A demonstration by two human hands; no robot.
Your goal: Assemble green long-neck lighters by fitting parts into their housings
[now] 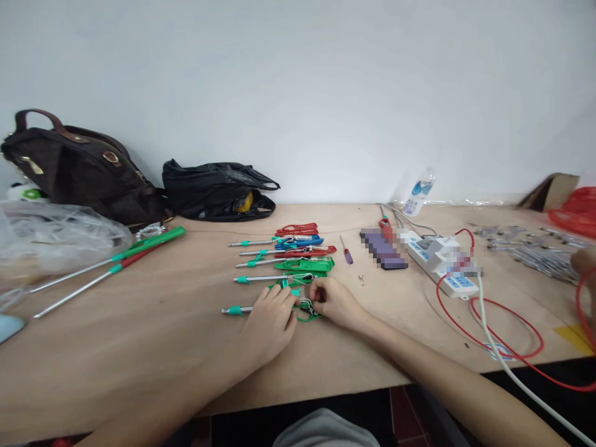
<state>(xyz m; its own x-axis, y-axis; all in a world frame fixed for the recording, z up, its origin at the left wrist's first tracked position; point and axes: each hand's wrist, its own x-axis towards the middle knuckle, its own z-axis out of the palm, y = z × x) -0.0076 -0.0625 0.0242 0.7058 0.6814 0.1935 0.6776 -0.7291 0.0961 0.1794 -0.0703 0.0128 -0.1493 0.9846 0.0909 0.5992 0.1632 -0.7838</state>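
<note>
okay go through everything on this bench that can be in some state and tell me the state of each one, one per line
left hand: closed over the nearest green-handled tool, pressing it to the table
right hand: fingers pinched on that tool's handle end
other tools in the row: lying flat, untouched
power strip: plug inserted, red light lit
black plastic bag: slumped, mouth open
brown handbag: upright against the wall
small screwdriver: lying loose

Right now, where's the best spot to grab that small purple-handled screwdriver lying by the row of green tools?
Probably the purple handle, the thicker end lying nearer the table's front edge, with the thin shaft pointing away toward the wall. Come from above and the right side, where the wooden table is bare; the red and green tools crowd its left.
</note>
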